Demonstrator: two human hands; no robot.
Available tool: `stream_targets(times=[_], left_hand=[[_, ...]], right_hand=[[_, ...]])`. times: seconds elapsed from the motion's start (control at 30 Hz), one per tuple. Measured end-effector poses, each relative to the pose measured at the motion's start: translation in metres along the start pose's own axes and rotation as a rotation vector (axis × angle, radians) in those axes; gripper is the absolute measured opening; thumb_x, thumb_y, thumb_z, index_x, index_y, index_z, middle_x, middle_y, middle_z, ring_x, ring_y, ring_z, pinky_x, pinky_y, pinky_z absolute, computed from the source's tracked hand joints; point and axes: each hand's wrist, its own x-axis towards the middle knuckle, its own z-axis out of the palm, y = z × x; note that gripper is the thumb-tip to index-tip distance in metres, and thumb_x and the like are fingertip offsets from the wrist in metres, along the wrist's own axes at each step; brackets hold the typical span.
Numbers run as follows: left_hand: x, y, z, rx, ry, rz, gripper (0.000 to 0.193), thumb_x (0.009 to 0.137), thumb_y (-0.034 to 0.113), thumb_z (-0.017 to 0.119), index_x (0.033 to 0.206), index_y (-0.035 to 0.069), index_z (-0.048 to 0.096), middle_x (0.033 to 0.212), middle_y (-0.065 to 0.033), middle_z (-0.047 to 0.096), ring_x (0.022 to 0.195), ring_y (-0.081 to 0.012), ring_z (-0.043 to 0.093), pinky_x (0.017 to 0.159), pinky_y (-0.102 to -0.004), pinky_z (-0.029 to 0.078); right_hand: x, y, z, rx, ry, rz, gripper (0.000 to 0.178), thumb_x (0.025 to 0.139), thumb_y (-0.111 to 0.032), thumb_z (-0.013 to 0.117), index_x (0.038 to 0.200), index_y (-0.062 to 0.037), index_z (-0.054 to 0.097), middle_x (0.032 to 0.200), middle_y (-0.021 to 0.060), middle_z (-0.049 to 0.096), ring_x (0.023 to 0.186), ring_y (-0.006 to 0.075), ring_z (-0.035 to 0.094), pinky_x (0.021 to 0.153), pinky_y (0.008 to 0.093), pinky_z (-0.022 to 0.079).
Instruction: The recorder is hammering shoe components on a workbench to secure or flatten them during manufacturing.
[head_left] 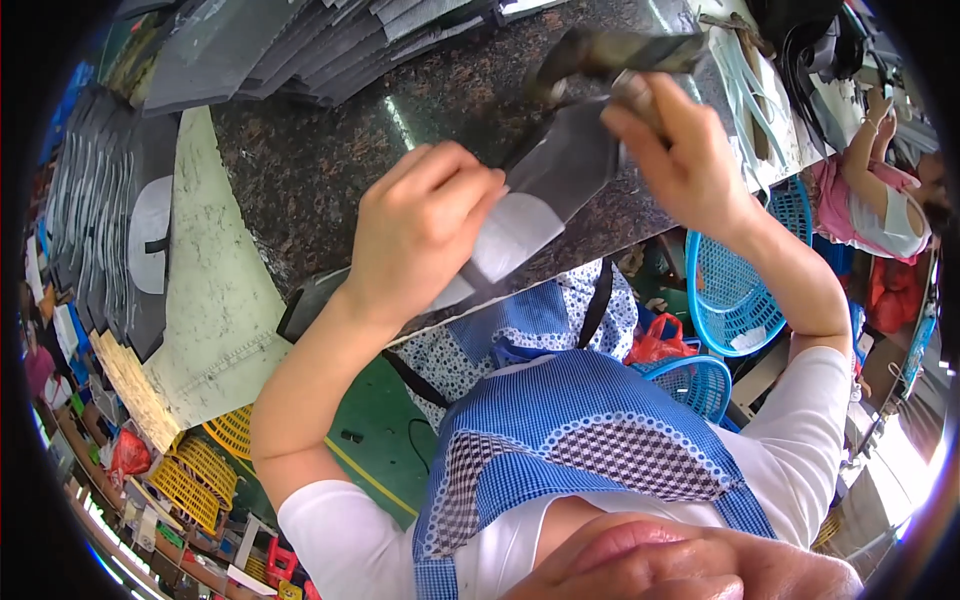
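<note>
My right hand (685, 155) is closed around the handle of a hammer (620, 52), whose metal head is smeared by motion above the work slab. Beneath it lies a flat dark grey panel (570, 165), apparently leather-like, with a light grey rounded patch (517, 236) at its near end. Curled fingers of my left hand (425, 225) press or pinch the panel's left edge beside the patch. Whether the hammer touches the panel cannot be made out. Part of the panel is hidden under my left hand and wrist.
A dark speckled stone slab (300, 190) forms the work surface. Piles of dark panels (290, 50) lie at its far side, and more panels (100, 220) stand at the left. Blue baskets (740, 340) are at the right, yellow crates (195, 480) at lower left. Another person (875, 200) is far right.
</note>
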Motion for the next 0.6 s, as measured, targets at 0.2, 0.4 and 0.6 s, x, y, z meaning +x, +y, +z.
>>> stream_targets(times=[0.2,0.4,0.6], left_hand=[[0.015,0.005,-0.033,-0.08,-0.363,-0.434,0.022,0.079,0.015,0.08,0.089,0.0,0.069,0.082,-0.0089,0.066,0.073,-0.0244,0.064,0.068,-0.0329,0.05],[-0.014,0.009,-0.017,0.092,-0.069,-0.031,0.017,0.075,0.008,0.08,0.087,0.001,0.072,0.081,-0.0071,0.061,0.072,-0.0246,0.061,0.064,-0.0351,0.051],[-0.024,0.011,-0.013,0.315,-0.044,0.105,0.012,0.076,0.007,0.078,0.082,0.004,0.068,0.08,-0.0053,0.06,0.066,-0.0243,0.059,0.057,-0.0367,0.049]], right_hand=[[-0.026,0.01,0.006,-0.168,-0.132,-0.293,0.018,0.094,-0.013,0.066,0.102,-0.0018,0.055,0.066,0.018,0.056,0.056,0.0364,0.058,0.051,0.0384,0.045],[-0.029,-0.004,0.01,0.066,-0.054,-0.267,0.016,0.093,-0.013,0.066,0.099,-0.0042,0.055,0.065,0.0155,0.057,0.055,0.0347,0.06,0.05,0.0392,0.048],[-0.012,-0.004,0.02,0.014,-0.073,-0.066,0.021,0.093,-0.016,0.067,0.096,-0.0045,0.05,0.058,0.0153,0.053,0.053,0.0368,0.059,0.046,0.0439,0.044]])
